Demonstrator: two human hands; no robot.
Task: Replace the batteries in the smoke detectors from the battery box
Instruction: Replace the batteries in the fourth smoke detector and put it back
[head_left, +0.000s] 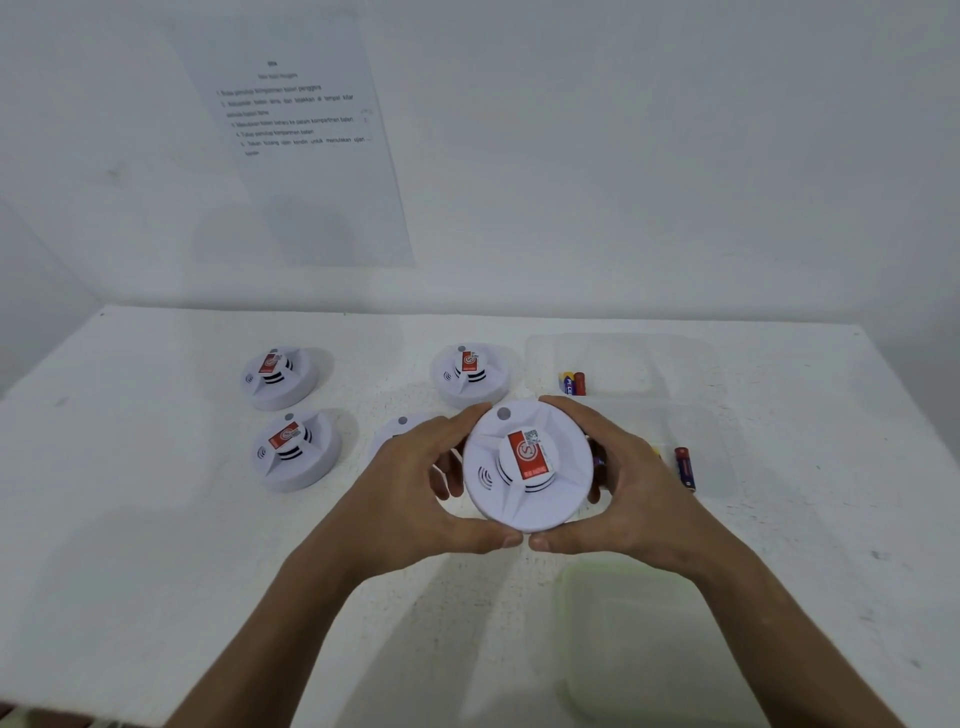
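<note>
Both the left hand (415, 483) and the right hand (631, 480) were clamped around one smoke detector (527, 465), held above the table (156, 519). Four other detectors lay behind; whether their batteries were already changed, I cannot tell. Loose batteries (684, 467) lay right.

A white tabletop (156, 519) with a faintly speckled surface runs back to a plain white wall (675, 156). A printed sheet of paper (301, 145) is fixed flat to that wall, left of centre, its lower edge close above the tabletop's far edge. It carries a short heading and several numbered lines, too blurred to read.
</note>
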